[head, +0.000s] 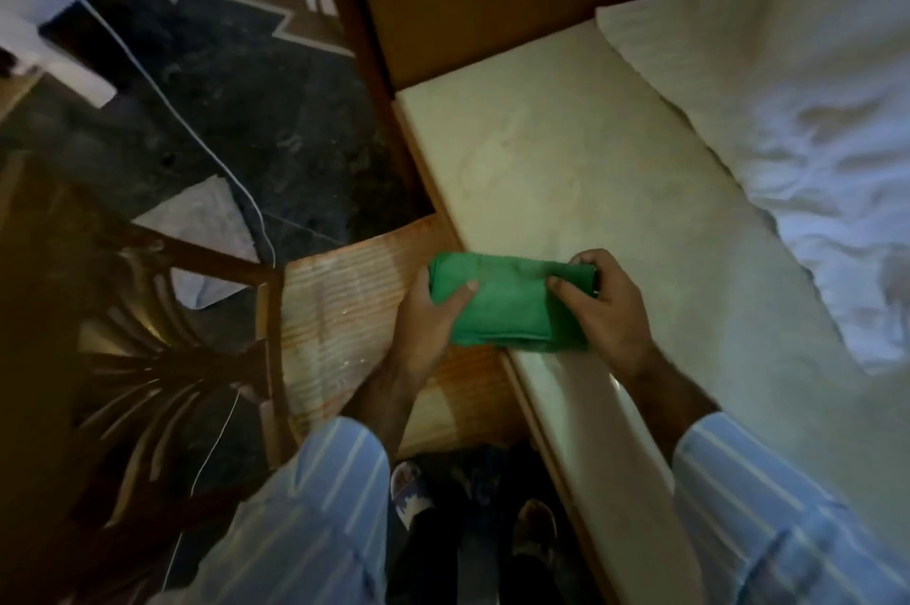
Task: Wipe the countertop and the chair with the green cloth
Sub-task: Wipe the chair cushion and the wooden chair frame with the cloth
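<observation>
We hold the folded green cloth [512, 304] in both hands, each one closed on an end — the left hand [433, 314] with thumb on top and fingers curled under the left end, the right hand [603, 304] pinching the right end the same way. The cloth's long axis runs left to right between our hands, and it sits just over the near edge of the pale countertop [566, 171], which stretches away from us up and to the left. That puts the countertop directly beyond and beneath the right hand, the closer of the two to the surface; the left hand hangs over the orange striped mat [340, 309] on the floor. The wooden chair [162, 333] stands to our left, well apart from the cloth, so we judge the countertop the natural first surface. Farther off, rumpled white fabric [812, 112] covers the right of the countertop — and a white cable [197, 132] trails across the dark floor [256, 112].
</observation>
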A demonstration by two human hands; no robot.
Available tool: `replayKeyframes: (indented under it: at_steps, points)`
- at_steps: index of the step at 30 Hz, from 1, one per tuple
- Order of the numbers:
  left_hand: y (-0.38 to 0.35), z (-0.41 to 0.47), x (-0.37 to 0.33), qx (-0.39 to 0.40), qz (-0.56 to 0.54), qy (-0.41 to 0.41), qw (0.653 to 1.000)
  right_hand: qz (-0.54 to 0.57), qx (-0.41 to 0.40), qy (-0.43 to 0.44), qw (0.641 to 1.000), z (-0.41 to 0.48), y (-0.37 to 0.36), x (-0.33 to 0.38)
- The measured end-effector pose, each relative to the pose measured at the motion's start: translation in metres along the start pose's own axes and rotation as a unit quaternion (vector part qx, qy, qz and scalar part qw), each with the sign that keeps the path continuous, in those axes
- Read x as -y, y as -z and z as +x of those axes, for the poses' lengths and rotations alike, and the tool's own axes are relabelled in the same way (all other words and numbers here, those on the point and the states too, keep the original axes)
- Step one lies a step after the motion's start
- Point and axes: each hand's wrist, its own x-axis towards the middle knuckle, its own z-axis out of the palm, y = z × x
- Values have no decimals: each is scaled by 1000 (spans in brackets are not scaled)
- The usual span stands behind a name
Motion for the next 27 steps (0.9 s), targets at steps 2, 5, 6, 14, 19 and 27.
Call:
replayKeyframes:
  at_steps: [2,5,6,14,19,27]
  points:
    - [35,-10,21,-23,-43,27,998,3,14,17,1000,-9,-33,13]
    - [88,-19,56,-53,-75,71,993,-36,57,50,997,-21,-93,23]
    - [106,-20,68,-63,-71,80,992,-38,72,52,995,-24,-113,23]
    - [195,-1,173,-173,-99,189,961,123,183,-227,949,-33,-242,-42]
    - [208,39,225,-141,-81,204,965,109,237,-324,909,1,-287,-86]
    - [217,145,259,-155,188,103,964,-11,198,-235,952,95,-358,-125]
